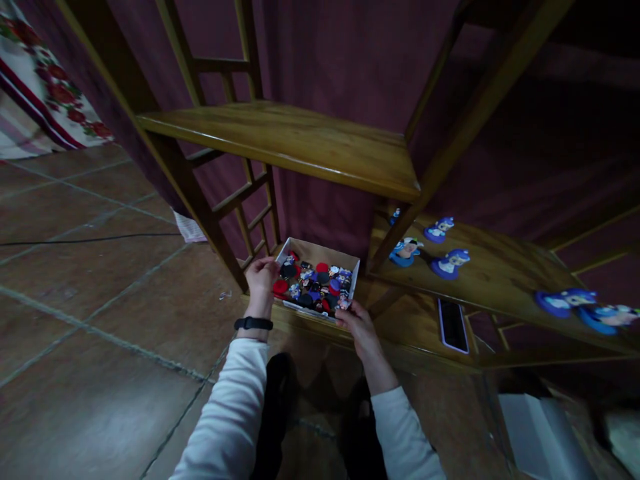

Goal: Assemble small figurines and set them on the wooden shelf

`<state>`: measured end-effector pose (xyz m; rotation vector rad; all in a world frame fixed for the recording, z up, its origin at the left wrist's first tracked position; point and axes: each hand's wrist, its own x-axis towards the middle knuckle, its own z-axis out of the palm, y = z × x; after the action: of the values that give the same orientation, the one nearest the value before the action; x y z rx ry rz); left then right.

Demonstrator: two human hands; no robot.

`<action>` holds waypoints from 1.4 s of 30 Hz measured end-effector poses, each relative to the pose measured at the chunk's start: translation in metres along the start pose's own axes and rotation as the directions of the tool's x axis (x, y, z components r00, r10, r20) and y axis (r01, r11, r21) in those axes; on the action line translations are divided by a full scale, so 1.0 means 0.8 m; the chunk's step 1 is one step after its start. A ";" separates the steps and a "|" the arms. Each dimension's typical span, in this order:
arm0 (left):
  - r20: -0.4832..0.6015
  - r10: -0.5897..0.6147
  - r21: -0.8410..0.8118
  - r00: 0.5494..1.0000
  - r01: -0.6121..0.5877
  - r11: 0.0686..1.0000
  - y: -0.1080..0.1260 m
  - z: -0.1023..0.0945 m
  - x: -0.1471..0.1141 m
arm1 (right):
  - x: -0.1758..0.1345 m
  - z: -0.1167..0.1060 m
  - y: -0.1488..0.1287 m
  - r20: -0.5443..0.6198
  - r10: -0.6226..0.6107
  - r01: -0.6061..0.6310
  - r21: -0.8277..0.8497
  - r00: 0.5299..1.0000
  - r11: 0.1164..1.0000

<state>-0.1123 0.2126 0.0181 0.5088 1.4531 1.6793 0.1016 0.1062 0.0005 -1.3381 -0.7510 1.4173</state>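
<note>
A shallow white cardboard box [356, 273] sits on the bottom shelf of a wooden stand, filled with several small figurines [314, 288] in red, black, blue and white. At the box's left side, my left hand [262, 275] closes its fingers on the rim; a black band is round that wrist. My right hand [356, 321] grips the front right corner, with thumb and fingers at the edge. One pale figurine inside lies right by the right fingertips. The undersides of both hands are hidden.
Above the box is a wooden shelf [300, 143]. Blue-and-white figurines [451, 264] stand on the right-hand shelf [493, 277], and a phone [453, 325] lies below them. A black cable [100, 239] crosses the tiled floor. A grey-white box-like object [543, 433] is at lower right.
</note>
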 end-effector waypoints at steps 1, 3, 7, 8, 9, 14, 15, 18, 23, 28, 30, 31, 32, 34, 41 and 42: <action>0.012 0.027 0.084 1.000 -0.028 0.996 -0.003 0.001 0.001 | 0.001 0.000 -0.001 -0.006 -0.008 0.008 -0.038 1.000 0.999; 0.054 0.084 0.266 0.995 -0.096 0.959 -0.011 0.003 0.001 | 0.004 0.001 0.000 -0.010 -0.024 0.023 -0.092 1.000 0.995; 0.219 0.137 0.585 0.966 -0.243 0.774 -0.028 0.006 -0.003 | 0.005 0.001 0.004 -0.031 -0.069 0.064 -0.146 0.997 0.987; 0.257 0.128 0.632 0.958 -0.267 0.727 -0.033 0.006 -0.004 | 0.006 0.000 0.006 -0.033 -0.079 0.073 -0.158 0.996 0.985; 0.286 0.111 0.665 0.952 -0.280 0.692 -0.037 0.007 -0.006 | 0.006 -0.001 0.007 -0.034 -0.090 0.083 -0.171 0.995 0.982; 0.410 -0.047 0.717 0.911 -0.291 0.633 -0.060 0.020 -0.019 | 0.011 -0.005 0.011 -0.032 -0.164 0.150 -0.260 0.986 0.954; 0.461 -0.080 0.716 0.884 -0.317 0.623 -0.065 0.024 -0.022 | 0.012 -0.005 0.011 -0.031 -0.174 0.158 -0.290 0.984 0.944; 0.611 -0.115 0.696 0.783 -0.462 0.550 -0.078 0.036 -0.033 | 0.015 -0.005 0.013 -0.017 -0.194 0.172 -0.387 0.981 0.906; 0.688 -0.056 0.669 0.724 -0.602 0.436 -0.085 0.041 -0.044 | 0.021 -0.004 0.014 -0.003 -0.203 0.175 -0.497 0.979 0.850; 0.494 0.054 0.680 0.868 -0.424 0.599 -0.076 0.033 -0.041 | 0.021 -0.004 0.011 0.003 -0.200 0.163 -0.588 0.980 0.792; 0.422 0.068 0.682 0.904 -0.366 0.633 -0.072 0.028 -0.036 | 0.020 -0.007 0.009 -0.006 -0.205 0.159 -0.611 0.979 0.775; 0.399 0.069 0.690 0.914 -0.349 0.634 -0.070 0.025 -0.033 | 0.020 -0.009 0.009 -0.012 -0.208 0.157 -0.619 0.978 0.769; 0.386 0.066 0.698 0.920 -0.338 0.631 -0.068 0.023 -0.031 | 0.020 -0.011 0.008 -0.016 -0.211 0.155 -0.625 0.977 0.765; 0.367 0.068 0.704 0.928 -0.324 0.632 -0.065 0.020 -0.028 | 0.020 -0.015 0.006 -0.021 -0.215 0.152 -0.639 0.976 0.754; 0.349 0.161 0.723 0.923 -0.374 0.581 -0.055 0.030 -0.031 | 0.023 -0.018 0.004 -0.010 -0.205 0.141 -0.693 0.979 0.707; 0.385 0.135 0.736 0.913 -0.392 0.551 -0.055 0.034 -0.032 | 0.023 -0.018 0.005 -0.011 -0.203 0.138 -0.699 0.979 0.702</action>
<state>-0.0632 0.2077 -0.0117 1.4885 1.9376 0.9677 0.1169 0.1195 -0.0120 -1.8248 -1.4062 0.9277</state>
